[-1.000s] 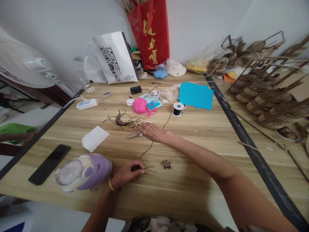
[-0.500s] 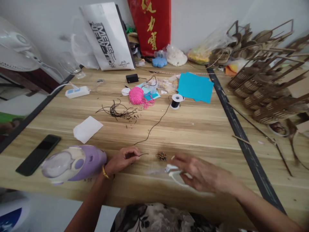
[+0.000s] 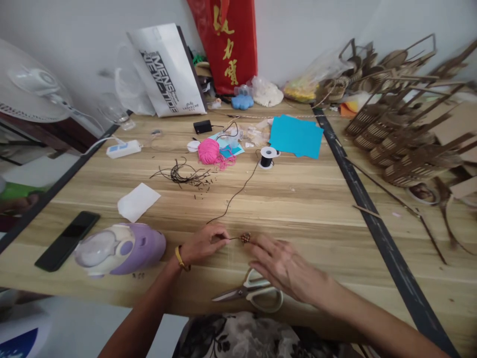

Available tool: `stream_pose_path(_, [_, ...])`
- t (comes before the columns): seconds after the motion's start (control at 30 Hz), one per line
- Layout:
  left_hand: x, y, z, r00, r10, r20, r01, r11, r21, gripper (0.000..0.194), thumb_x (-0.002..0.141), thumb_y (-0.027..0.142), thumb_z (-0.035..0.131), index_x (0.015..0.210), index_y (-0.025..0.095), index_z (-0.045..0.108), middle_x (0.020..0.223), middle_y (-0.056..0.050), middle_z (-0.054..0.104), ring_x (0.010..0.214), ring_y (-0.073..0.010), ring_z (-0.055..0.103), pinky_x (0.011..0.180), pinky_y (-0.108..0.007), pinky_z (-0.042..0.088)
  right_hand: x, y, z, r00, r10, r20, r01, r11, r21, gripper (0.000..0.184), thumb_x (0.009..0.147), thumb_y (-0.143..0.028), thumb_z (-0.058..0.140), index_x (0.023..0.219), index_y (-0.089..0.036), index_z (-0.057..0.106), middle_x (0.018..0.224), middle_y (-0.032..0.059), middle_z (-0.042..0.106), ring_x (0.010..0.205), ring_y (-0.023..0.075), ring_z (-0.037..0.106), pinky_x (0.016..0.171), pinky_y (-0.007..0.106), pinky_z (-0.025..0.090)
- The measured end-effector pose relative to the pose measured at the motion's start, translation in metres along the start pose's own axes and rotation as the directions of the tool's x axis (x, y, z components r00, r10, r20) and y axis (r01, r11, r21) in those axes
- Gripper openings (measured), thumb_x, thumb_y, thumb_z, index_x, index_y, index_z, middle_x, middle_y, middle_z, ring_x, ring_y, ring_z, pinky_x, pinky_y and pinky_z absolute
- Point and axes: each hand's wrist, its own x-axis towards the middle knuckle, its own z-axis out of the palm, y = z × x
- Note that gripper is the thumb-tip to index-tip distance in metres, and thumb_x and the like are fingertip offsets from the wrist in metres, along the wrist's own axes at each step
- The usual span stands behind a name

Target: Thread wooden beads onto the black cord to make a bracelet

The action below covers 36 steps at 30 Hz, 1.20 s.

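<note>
My left hand (image 3: 208,242) pinches the end of a thin black cord (image 3: 242,188), and a short tip sticks out to the right. From there the cord runs back across the table to a white spool (image 3: 267,158) wound with black. Right by the cord's tip lies a small cluster of dark, shiny beads (image 3: 245,237). My right hand (image 3: 280,263) reaches over the table with its fingers stretched out and its fingertips at the beads' right side. Below it, scissors (image 3: 248,292) with pale handles lie near the front edge, blades pointing left.
A purple-and-white bottle (image 3: 122,249) lies left of my left hand, near a black phone (image 3: 67,241) and white paper (image 3: 138,202). Behind are black cord pieces (image 3: 182,174), pink yarn (image 3: 209,151) and blue sheets (image 3: 296,136). Woven baskets (image 3: 406,144) stand at the right.
My right hand brought the scissors from beside the cut cords to the front edge, let them go, and moved to the beads. My left hand still pinches the cord, its tip closer to the beads.
</note>
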Motion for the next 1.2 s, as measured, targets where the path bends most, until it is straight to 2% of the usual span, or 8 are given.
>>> stream_pose_path(0.2, [0.007,0.004,0.0,0.999,0.033,0.032,-0.034,0.999,0.03,0.016,0.084,0.025,0.053,0.078,0.014,0.064,0.078,-0.004,0.065,0.077,-0.0153,0.058,0.074,-0.025,0.044,0.033,0.02,0.017,0.999,0.035,-0.026,-0.034,0.999,0.041,0.014,0.092,-0.027,0.053,0.102,-0.018,0.056,0.094,0.0059,0.062,0.084,0.0176,0.06,0.065,0.025,0.044])
stream_pose_path(0.37, [0.012,0.003,-0.002,0.999,0.018,0.04,-0.018,1.0,0.01,0.016,0.083,0.024,0.053,0.079,0.014,0.065,0.078,-0.004,0.065,0.074,-0.0143,0.058,0.071,-0.024,0.044,0.04,0.028,0.026,0.998,0.029,-0.064,-0.019,0.99,0.142,0.014,0.096,-0.02,0.045,0.089,-0.018,0.057,0.083,0.0032,0.062,0.074,0.0139,0.059,0.064,0.024,0.04])
stream_pose_path(0.47, [0.012,-0.002,-0.003,0.999,0.007,0.035,-0.005,0.999,-0.033,0.017,0.083,0.025,0.052,0.081,0.014,0.065,0.078,-0.003,0.065,0.074,-0.0138,0.058,0.071,-0.023,0.044,0.04,0.03,0.027,0.995,0.041,-0.089,-0.03,0.992,0.125,0.012,0.095,-0.019,0.046,0.087,-0.017,0.055,0.083,0.0035,0.06,0.072,0.0145,0.058,0.062,0.024,0.039])
stream_pose_path(0.67, [0.01,-0.007,-0.006,0.998,-0.005,-0.063,0.001,0.999,-0.049,0.017,0.084,0.027,0.055,0.082,0.015,0.066,0.079,-0.002,0.067,0.075,-0.0135,0.059,0.073,-0.023,0.044,0.038,0.034,0.027,0.995,0.06,-0.085,-0.057,0.997,0.043,0.009,0.094,-0.016,0.046,0.089,-0.017,0.054,0.086,0.0044,0.059,0.076,0.0153,0.056,0.063,0.025,0.038])
stream_pose_path(0.93, [0.01,-0.005,-0.011,0.986,0.025,-0.164,-0.019,0.999,0.033,0.012,0.083,0.023,0.057,0.079,0.016,0.066,0.077,-0.001,0.068,0.075,-0.0137,0.059,0.075,-0.024,0.044,0.04,0.041,0.013,0.985,0.154,-0.075,-0.156,0.987,-0.029,0.01,0.092,-0.015,0.047,0.086,-0.018,0.054,0.086,0.0037,0.056,0.074,0.014,0.055,0.059,0.023,0.035])
stream_pose_path(1.03, [0.007,-0.008,-0.01,0.988,0.02,-0.152,-0.011,0.998,0.055,0.012,0.083,0.022,0.056,0.078,0.016,0.065,0.077,-0.002,0.067,0.075,-0.014,0.059,0.074,-0.024,0.044,0.04,0.042,0.011,0.978,0.184,-0.095,-0.185,0.983,0.003,0.009,0.092,-0.015,0.046,0.087,-0.017,0.053,0.087,0.0043,0.057,0.075,0.0142,0.056,0.059,0.023,0.036])
stream_pose_path(1.13, [0.003,-0.009,-0.01,0.996,0.01,-0.094,-0.004,0.998,0.058,0.014,0.083,0.022,0.054,0.079,0.016,0.066,0.08,-0.003,0.068,0.078,-0.0151,0.06,0.076,-0.026,0.044,0.039,0.038,0.014,0.98,0.154,-0.126,-0.145,0.986,0.081,0.01,0.094,-0.017,0.045,0.089,-0.017,0.053,0.087,0.0046,0.057,0.075,0.014,0.056,0.062,0.023,0.038])
stream_pose_path(1.2, [-0.001,-0.008,-0.011,1.0,-0.002,-0.031,0.004,0.999,0.044,0.015,0.082,0.021,0.055,0.089,0.016,0.067,0.085,-0.004,0.068,0.081,-0.0159,0.06,0.079,-0.027,0.045,0.039,0.033,0.016,0.984,0.119,-0.135,-0.103,0.988,0.116,0.011,0.095,-0.018,0.044,0.088,-0.018,0.052,0.085,0.0043,0.057,0.074,0.0139,0.055,0.063,0.024,0.039])
